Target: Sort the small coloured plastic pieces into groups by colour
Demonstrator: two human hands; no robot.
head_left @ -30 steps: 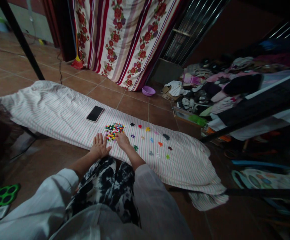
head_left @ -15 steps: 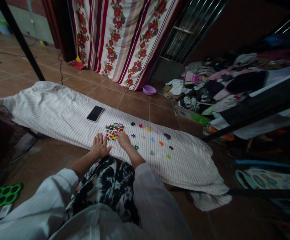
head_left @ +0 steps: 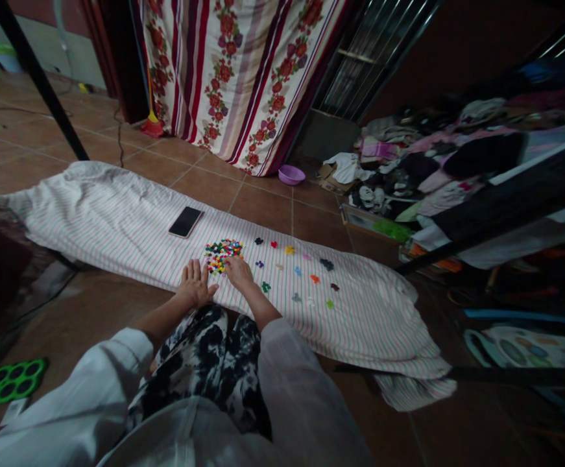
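- Tiled floor (head_left: 209,185), striped floral curtain (head_left: 248,84) at back, purple basin (head_left: 291,174) by its hem, heaped clothes (head_left: 418,162) off right.
- Long worktop (head_left: 370,324) under a striped cloth (head_left: 92,214), lying across the view.
- Pile of small multicolored pieces (head_left: 224,248) mid-worktop, just ahead of both hands.
- Left hand (head_left: 195,285): back up, laid flat at the near-left side of the pile, fingers straight out, thumb apart, gripping nothing.
- Right hand (head_left: 238,272): at the pile's right near edge, fingers bent and drawn in; cannot tell whether a piece is pinched, too small.
- Right of the pile: little single-color clusters, spaced apart. Far side: black (head_left: 259,240), red (head_left: 274,244), yellow (head_left: 289,250). Middle: purple (head_left: 259,264), light blue (head_left: 298,271), orange (head_left: 314,279). Near side: dark green (head_left: 265,286), gray (head_left: 296,297), lime (head_left: 329,303).
- Phone (head_left: 185,222), dark screen up, flat on cloth, beyond the pile to the left.
- Light sleeves (head_left: 92,370) on both arms.
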